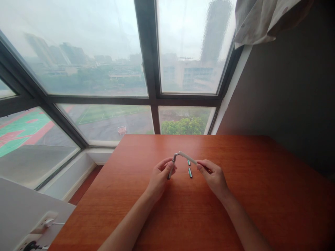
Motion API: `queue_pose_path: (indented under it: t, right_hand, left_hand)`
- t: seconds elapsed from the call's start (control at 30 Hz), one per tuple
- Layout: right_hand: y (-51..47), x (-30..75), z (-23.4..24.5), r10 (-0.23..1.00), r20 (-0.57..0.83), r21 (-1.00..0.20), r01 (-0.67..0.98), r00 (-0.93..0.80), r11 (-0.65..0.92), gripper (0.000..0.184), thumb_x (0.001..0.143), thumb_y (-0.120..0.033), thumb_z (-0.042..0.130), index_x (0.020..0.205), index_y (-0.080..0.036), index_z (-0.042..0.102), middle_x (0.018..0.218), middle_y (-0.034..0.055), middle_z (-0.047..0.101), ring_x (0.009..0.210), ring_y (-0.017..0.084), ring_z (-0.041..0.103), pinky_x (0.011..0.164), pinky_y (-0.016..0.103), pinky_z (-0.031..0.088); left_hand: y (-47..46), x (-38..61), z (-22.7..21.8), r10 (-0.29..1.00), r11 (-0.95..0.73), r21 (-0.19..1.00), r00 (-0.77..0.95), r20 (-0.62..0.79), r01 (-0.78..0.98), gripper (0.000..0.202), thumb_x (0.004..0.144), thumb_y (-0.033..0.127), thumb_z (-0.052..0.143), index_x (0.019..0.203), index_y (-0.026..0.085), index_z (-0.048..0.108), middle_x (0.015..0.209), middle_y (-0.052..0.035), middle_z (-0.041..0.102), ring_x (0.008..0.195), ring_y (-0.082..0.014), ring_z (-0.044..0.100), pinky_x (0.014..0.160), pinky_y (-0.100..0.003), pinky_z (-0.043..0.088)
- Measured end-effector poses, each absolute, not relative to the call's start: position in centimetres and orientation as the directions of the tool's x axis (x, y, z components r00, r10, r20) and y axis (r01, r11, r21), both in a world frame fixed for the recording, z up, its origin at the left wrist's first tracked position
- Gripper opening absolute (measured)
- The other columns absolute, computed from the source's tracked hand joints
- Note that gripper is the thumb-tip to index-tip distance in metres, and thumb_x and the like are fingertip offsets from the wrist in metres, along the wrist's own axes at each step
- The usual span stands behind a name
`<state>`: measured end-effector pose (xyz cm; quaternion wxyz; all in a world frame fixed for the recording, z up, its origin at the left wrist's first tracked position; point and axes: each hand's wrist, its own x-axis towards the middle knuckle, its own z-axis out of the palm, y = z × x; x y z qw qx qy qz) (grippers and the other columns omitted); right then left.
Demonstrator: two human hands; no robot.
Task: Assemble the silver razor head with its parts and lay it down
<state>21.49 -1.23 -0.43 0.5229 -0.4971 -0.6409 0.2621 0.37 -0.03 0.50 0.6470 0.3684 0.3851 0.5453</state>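
Above the table, my two hands hold a razor between them. My right hand [212, 174] is closed round the end of its slim pale handle [187, 158], which slopes up to the left. A bent, shiny metal neck [176, 155] joins the handle to a narrow dark-edged head [171, 170]. My left hand [161, 176] pinches that head between thumb and fingers; part of it is hidden. Two small dark pieces with green strips, like razor cartridges, lie on the table between my hands: a nearer cartridge [190, 173] and a farther cartridge [188, 162], partly behind the handle.
The reddish-brown wooden table [125, 195] reaches to large windows [99, 62] with dark frames. A wall socket with plugs [45, 223] is low on the left. Pale cloth [264, 21] hangs at the upper right, beside a dark wall [282, 83].
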Motion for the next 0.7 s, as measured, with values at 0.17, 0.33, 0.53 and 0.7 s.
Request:
queue_pose_path:
  t: [0.17, 0.33, 0.53, 0.7]
  right_hand:
    - [-1.21, 21.7, -0.4, 0.918, 0.395, -0.851, 0.395, 0.045, 0.347, 0.024, 0.086, -0.037, 0.058, 0.092, -0.018, 0.071, 0.083, 0.0057, 0.068, 0.074, 0.019, 0.062, 0.063, 0.027, 0.047]
    - [-1.25, 21.7, -0.37, 0.913, 0.403, -0.855, 0.383, 0.063, 0.35, 0.025, 0.086, -0.039, 0.057, 0.092, -0.019, 0.07, 0.084, 0.0066, 0.069, 0.076, 0.02, 0.063, 0.064, 0.028, 0.049]
    - [-1.24, 21.64, -0.41, 0.912, 0.406, -0.843, 0.406, 0.054, 0.351, 0.027, 0.086, -0.041, 0.057, 0.09, -0.019, 0.071, 0.081, 0.0066, 0.069, 0.072, 0.02, 0.062, 0.062, 0.028, 0.049]
    - [-1.29, 21.85, -0.12, 0.91, 0.408, -0.84, 0.42, 0.074, 0.342, 0.026, 0.086, -0.039, 0.057, 0.091, -0.019, 0.071, 0.084, 0.0067, 0.07, 0.075, 0.02, 0.063, 0.065, 0.028, 0.05]
  left_hand:
    - [-0.08, 0.33, 0.54, 0.99, 0.132, 0.895, 0.1, -0.098, -0.426, 0.038, 0.069, 0.036, 0.077, 0.099, 0.015, 0.068, 0.072, -0.0054, 0.068, 0.066, -0.0131, 0.058, 0.063, -0.024, 0.043]
    - [-0.04, 0.3, 0.57, 0.991, 0.124, 0.897, 0.095, -0.092, -0.424, 0.039, 0.069, 0.037, 0.077, 0.099, 0.014, 0.068, 0.072, -0.006, 0.068, 0.065, -0.0134, 0.058, 0.063, -0.025, 0.043]
    - [-0.06, 0.26, 0.51, 0.991, 0.129, 0.899, 0.098, -0.096, -0.419, 0.04, 0.069, 0.037, 0.077, 0.1, 0.015, 0.068, 0.071, -0.0052, 0.067, 0.065, -0.0132, 0.058, 0.063, -0.025, 0.043]
    - [-0.08, 0.28, 0.6, 0.989, 0.139, 0.895, 0.106, -0.103, -0.423, 0.037, 0.069, 0.037, 0.077, 0.098, 0.016, 0.068, 0.072, -0.0044, 0.067, 0.067, -0.0129, 0.058, 0.065, -0.025, 0.044]
